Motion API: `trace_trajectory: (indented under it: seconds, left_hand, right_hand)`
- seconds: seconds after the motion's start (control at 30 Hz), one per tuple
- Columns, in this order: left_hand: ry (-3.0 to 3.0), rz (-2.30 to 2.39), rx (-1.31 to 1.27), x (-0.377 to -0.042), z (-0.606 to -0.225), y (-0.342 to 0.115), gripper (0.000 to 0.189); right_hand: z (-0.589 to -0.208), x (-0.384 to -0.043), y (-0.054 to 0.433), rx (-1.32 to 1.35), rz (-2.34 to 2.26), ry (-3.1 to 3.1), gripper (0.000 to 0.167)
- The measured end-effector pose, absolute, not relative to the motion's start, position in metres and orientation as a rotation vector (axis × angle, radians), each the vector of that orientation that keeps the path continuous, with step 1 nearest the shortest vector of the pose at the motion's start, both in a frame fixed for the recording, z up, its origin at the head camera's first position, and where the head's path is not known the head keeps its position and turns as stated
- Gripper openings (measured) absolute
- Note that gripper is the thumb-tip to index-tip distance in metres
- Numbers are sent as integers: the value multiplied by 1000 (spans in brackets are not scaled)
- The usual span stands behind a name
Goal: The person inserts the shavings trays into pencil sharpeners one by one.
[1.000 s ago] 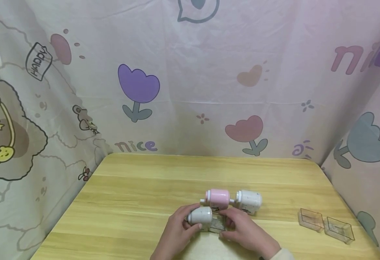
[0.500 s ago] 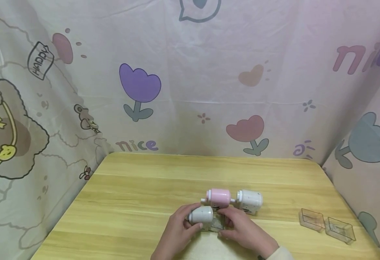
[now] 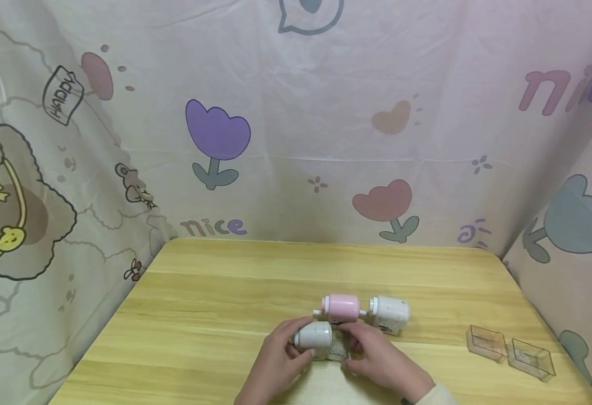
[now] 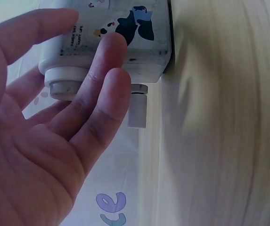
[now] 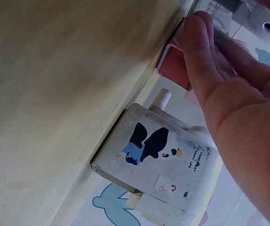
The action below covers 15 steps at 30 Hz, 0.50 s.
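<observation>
A white pencil sharpener (image 3: 313, 336) stands near the table's front, my left hand (image 3: 275, 357) gripping it from the left with curled fingers and thumb. The left wrist view shows that hand (image 4: 73, 108) around the sharpener body (image 4: 146, 56), which carries a dark cartoon print. At the sharpener's right side, a clear shavings drawer (image 3: 337, 350) sticks out. My right hand (image 3: 384, 357) pinches this drawer between thumb and fingers. In the right wrist view the right hand (image 5: 248, 99) partly covers the drawer (image 5: 219, 19); how far it sits inside the body cannot be told.
Behind the hands stand a pink sharpener (image 3: 343, 307) and another white sharpener (image 3: 391, 315), each with a white part jutting from its left side. Two clear drawers (image 3: 486, 343) lie at the table's right. A printed curtain (image 3: 296, 202) encloses the wooden table (image 3: 215, 292).
The head view has shifted very slightly. Both hands keep their holds on the sharpener and the drawer, with only tiny movement of the right fingers.
</observation>
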<state>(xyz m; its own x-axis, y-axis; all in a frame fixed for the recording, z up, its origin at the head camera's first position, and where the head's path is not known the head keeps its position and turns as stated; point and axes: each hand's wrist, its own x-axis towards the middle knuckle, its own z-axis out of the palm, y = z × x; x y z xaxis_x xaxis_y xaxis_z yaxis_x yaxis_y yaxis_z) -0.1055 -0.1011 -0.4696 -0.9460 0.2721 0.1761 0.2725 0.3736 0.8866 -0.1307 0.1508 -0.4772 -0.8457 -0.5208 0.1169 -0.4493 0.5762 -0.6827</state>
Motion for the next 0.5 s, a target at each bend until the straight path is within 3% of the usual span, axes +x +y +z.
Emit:
trace_trajectory:
  seconds: [0.5]
  left_hand:
    - [-2577,-1681,-528,-106,-471,-101,52]
  right_hand:
    - [-479,-130,153,-932,-1124,2713,56]
